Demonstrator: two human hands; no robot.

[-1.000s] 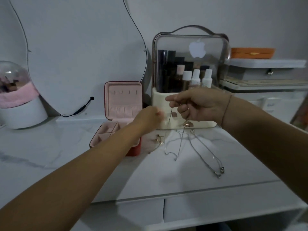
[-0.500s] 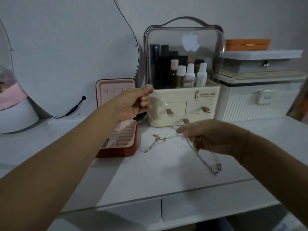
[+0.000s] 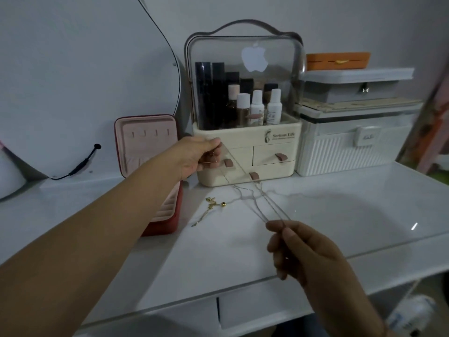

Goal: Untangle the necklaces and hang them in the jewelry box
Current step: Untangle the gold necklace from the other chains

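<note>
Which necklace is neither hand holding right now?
The gold necklace with the bead, lying on the tabletop by the jewelry box. The silver chains are stretched between the left hand and right hand.

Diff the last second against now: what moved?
The hands drew apart. The left hand lifted its pinched end of the silver chains up and left. The right hand dropped, took hold lower down and pulled toward the person, stretching them. The gold necklace and the open jewelry box stayed put.
</note>
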